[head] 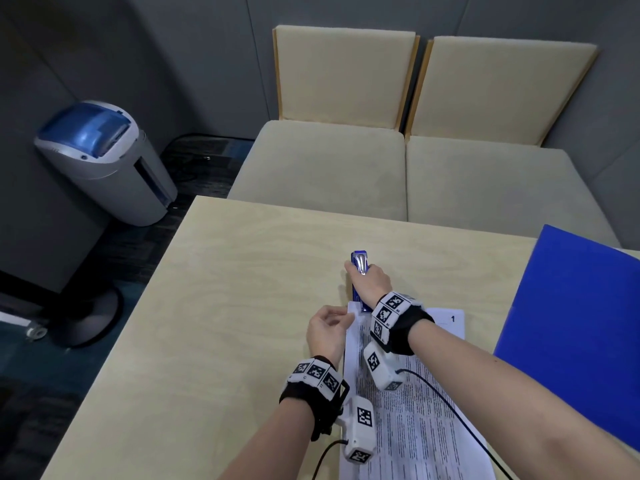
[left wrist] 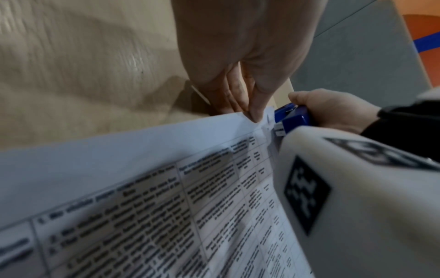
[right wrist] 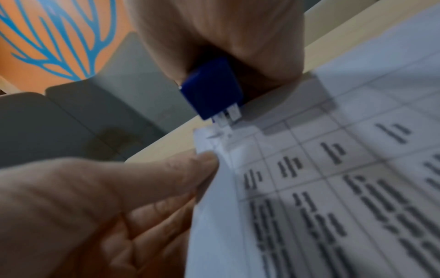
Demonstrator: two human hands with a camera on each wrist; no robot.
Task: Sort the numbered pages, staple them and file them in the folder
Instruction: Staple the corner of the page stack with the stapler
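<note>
both hands [head: 372,280] on stapler [head: 360,271], pages [head: 415,410]

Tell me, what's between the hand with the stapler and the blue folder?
Only bare table between the right hand, gripping the stapler, and the folder. The head view shows it.

Top sheet of the pages [head: 415,420]: the numeral "1" is printed at its far right corner. The sheet carries a printed table of text in rows and columns, too blurred in all three views to read. Wrist bands [head: 388,311] bear black-and-white square code markers, without legible lettering.
</note>
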